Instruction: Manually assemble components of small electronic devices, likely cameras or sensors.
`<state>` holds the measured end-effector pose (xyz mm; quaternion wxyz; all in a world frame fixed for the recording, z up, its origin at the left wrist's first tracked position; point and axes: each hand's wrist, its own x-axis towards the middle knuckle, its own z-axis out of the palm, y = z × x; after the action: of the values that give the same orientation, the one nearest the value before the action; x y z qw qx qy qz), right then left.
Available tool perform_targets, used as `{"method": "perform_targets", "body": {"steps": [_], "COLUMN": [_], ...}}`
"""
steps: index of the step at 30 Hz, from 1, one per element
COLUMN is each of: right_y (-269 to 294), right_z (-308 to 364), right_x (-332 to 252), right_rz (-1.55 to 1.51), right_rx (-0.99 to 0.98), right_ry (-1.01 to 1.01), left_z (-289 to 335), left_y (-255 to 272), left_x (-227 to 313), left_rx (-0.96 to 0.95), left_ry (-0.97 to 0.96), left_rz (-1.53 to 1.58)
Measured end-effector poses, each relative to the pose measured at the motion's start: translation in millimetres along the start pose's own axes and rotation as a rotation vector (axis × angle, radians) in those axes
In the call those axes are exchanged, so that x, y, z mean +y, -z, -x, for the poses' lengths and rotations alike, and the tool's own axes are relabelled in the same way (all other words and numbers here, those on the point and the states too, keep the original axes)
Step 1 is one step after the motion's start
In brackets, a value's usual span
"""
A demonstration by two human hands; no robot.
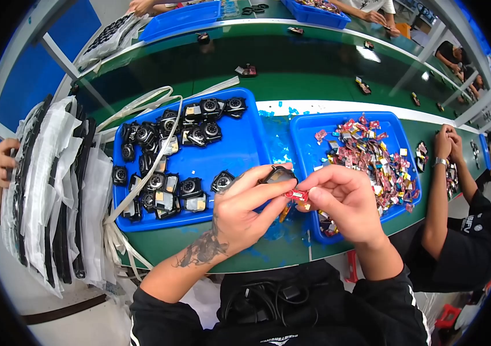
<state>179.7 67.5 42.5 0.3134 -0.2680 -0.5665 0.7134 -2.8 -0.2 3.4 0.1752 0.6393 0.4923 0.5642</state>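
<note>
A black watch case point(280, 175) is gripped in the curled left hand point(245, 206); between both hands, a red part point(297, 195) is pinched by the nearly closed right hand point(346, 202), probably best eased gently

Bare forearms point(167, 278) angle inward — left grip point(244, 210) curled, right grip point(344, 202) pinching — the two close together.

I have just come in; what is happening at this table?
The person's left hand holds a black watch-like case, and the right hand pinches a small red part close to it. The left blue tray contains more black cases; the right blue tray contains a pile of small, mostly red parts.
</note>
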Motion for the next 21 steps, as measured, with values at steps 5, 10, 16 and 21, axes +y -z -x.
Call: {"method": "perform_targets", "body": {"steps": [5,10,16,21], "right_y": [11,15,4,6], "right_z": [-5,-2,2,2], "right_x": [-2,-3,5,14], "right_rz": [0.27,0.446,0.374,0.431], "right_rx": [0.015,0.0,0.084,0.117], "right_ry": [0.054,0.098,0.117,0.169], "left_z": [-2,0,-5,-1], "left_y": [3,0,1,-3], "left_x": [4,0,-6,-4], "left_rx": [-0.074,-0.151,-0.214,-0.181], "left_ry": [0.013,0.37,0.523,0.47], "left_rz": [-0.01,0.374,0.669,0.621]}}
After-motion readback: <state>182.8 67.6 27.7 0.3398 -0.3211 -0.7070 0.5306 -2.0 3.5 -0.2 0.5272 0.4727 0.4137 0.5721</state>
